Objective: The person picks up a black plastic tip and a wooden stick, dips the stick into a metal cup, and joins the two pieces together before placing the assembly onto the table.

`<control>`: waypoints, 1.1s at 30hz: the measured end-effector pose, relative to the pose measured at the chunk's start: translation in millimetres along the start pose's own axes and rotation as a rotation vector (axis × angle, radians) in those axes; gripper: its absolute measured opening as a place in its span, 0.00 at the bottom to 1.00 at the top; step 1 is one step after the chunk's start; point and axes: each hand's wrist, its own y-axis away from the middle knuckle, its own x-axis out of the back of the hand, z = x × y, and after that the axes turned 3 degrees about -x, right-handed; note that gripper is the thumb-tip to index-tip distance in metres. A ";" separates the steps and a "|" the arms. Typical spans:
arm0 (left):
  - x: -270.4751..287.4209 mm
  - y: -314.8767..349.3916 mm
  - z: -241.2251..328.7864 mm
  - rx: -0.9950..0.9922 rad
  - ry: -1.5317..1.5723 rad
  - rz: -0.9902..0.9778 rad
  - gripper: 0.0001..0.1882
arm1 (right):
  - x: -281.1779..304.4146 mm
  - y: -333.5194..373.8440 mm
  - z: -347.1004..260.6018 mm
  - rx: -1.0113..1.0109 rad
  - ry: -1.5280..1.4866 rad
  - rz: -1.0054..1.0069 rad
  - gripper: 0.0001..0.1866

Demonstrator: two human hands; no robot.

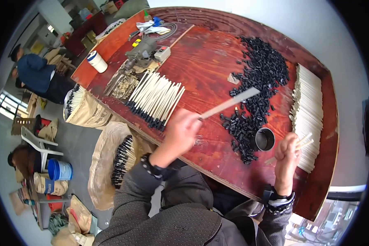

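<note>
From my distant place I had the left hand (181, 133) closed around a long pale strip (230, 103) (it was too blurred to identify), extending toward the black pieces (264, 61); the right hand (287, 152) held thin sticks (304, 144) near the white stack (309, 106).

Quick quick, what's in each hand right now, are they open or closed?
Left hand: closed, holding a long pale thing, too blurred to name.
Right hand: closed around thin pale sticks.
</note>
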 end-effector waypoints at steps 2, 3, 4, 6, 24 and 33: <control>32.2 -11.2 -43.9 0.096 -0.172 0.126 0.06 | 9.0 -0.1 -8.6 -0.001 -0.013 -0.020 0.17; 51.5 -12.3 -72.2 0.110 -0.256 0.181 0.07 | 13.3 0.9 -10.3 -0.014 -0.034 -0.039 0.18; 70.9 -14.1 -102.0 0.121 -0.342 0.239 0.08 | 14.4 -0.3 -11.4 -0.025 -0.058 -0.061 0.19; 104.0 -11.4 -153.2 0.124 -0.532 0.289 0.08 | 14.2 -0.2 -12.6 -0.038 -0.052 -0.060 0.20; 61.2 -4.9 -97.9 0.070 -0.292 0.191 0.15 | 10.2 -3.6 -5.4 0.133 0.263 0.084 0.29; -23.1 26.5 -24.4 -0.067 0.069 -0.102 0.11 | 6.1 4.7 -0.3 0.156 0.208 0.074 0.28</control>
